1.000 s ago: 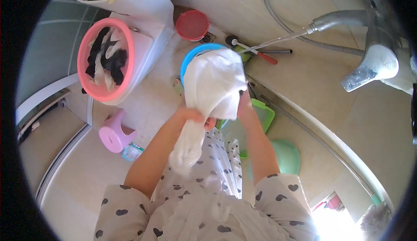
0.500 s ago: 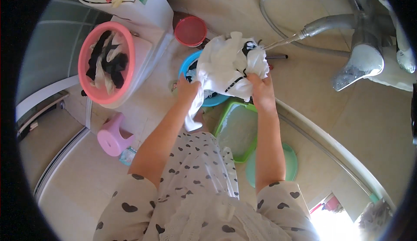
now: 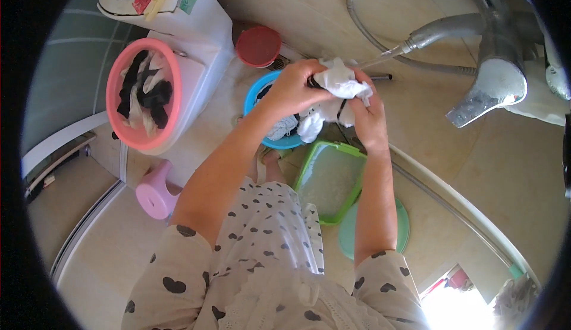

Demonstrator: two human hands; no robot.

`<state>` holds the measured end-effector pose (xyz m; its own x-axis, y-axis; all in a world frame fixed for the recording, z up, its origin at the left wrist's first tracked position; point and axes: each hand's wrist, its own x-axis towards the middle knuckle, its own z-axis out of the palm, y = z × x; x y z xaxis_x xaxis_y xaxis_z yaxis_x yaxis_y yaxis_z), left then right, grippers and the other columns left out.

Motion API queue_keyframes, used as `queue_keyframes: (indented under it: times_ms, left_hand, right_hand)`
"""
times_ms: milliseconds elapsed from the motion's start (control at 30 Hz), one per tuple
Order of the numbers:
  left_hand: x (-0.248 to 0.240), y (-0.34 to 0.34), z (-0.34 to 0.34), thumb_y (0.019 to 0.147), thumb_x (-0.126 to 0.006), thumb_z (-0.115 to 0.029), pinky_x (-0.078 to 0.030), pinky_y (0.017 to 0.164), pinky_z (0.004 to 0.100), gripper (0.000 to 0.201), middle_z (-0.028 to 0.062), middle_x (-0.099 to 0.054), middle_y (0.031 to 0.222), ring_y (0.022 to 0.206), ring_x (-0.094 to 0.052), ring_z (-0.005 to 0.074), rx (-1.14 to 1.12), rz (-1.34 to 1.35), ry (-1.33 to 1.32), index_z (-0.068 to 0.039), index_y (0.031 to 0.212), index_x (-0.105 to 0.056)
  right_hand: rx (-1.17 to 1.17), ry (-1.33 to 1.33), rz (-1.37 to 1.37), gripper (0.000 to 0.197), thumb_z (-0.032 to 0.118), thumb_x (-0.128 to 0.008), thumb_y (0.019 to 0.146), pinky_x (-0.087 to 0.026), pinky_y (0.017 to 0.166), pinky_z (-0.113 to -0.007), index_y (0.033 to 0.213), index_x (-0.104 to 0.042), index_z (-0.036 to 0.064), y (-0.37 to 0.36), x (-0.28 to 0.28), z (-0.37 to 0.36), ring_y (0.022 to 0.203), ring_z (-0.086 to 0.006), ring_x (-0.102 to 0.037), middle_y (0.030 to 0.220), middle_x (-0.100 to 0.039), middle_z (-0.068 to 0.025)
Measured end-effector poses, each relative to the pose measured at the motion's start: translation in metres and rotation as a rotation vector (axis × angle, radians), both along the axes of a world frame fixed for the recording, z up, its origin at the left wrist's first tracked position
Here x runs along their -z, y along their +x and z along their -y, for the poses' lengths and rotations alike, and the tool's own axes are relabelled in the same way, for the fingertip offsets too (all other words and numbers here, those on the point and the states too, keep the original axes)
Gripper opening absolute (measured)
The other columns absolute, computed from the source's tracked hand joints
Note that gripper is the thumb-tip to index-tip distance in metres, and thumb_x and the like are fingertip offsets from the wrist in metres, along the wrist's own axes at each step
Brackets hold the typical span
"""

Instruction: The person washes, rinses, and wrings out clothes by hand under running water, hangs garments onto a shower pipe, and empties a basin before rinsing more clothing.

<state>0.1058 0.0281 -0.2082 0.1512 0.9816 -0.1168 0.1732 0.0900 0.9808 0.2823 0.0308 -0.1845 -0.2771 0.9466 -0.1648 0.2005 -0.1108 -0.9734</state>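
Between my hands a white garment (image 3: 344,81) with black trim is bunched up, its lower part hanging down. My left hand (image 3: 299,85) grips it from the left with curled fingers. My right hand (image 3: 370,116) is closed on its right side, thumb against the cloth. Water runs toward the bundle from a spout (image 3: 410,44) at the upper right. Below and left of the garment stands a blue basin (image 3: 254,97) holding grey, dark and light clothes. My hands partly cover that basin.
A pink basin (image 3: 114,101) of black and white laundry rests on the white toilet (image 3: 193,86). A red bucket (image 3: 258,47) stands by the wall. Nearby are a green-rimmed tray (image 3: 304,169), a pale green round lid or basin (image 3: 404,226), a pink stool (image 3: 153,196) and a grey hose (image 3: 352,9).
The white garment has gone from spread out to bunched up. My left hand has moved up and right, close to my right hand. More of the blue basin's contents shows.
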Motion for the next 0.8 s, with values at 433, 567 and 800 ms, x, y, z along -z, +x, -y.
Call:
queue_keyframes:
  times_ms: [433, 567, 800]
  left_hand:
    - [-0.001, -0.042, 0.01, 0.062, -0.077, -0.019, -0.042, 0.076, 0.0254, 0.048, 0.0051, -0.06, 0.09, 0.084, -0.055, 0.0134, 0.035, 0.29, -0.248, -0.001, 0.101, -0.056]
    - [-0.025, -0.03, -0.011, 0.064, -0.073, -0.038, -0.045, 0.076, 0.0288, 0.058, 0.0104, -0.062, 0.099, 0.088, -0.058, 0.0168, 0.303, -0.186, -0.481, -0.003, 0.107, -0.058]
    - [-0.025, -0.034, -0.018, 0.073, -0.061, -0.005, -0.042, 0.08, 0.0266, 0.037, 0.0048, -0.058, 0.096, 0.09, -0.054, 0.0125, 0.133, 0.165, -0.07, -0.003, 0.109, -0.052]
  right_hand:
    - [0.091, -0.349, -0.058, 0.034, 0.019, -0.058, 0.082, -0.043, 0.08, -0.026, 0.112, -0.055, 0.0038, 0.029, -0.001, -0.02, 0.091, -0.0143, -0.055, 0.101, -0.061, -0.0054]
    - [0.028, -0.324, 0.075, 0.052, 0.019, -0.072, 0.07, -0.042, 0.079, -0.025, 0.115, -0.051, 0.0014, 0.033, 0.002, -0.032, 0.088, -0.0133, -0.054, 0.099, -0.059, -0.0069]
    - [-0.364, -0.025, 0.4, 0.046, 0.004, -0.065, 0.062, -0.041, 0.083, -0.032, 0.105, -0.051, 0.0019, 0.024, -0.008, -0.026, 0.092, -0.0229, -0.054, 0.096, -0.057, -0.0099]
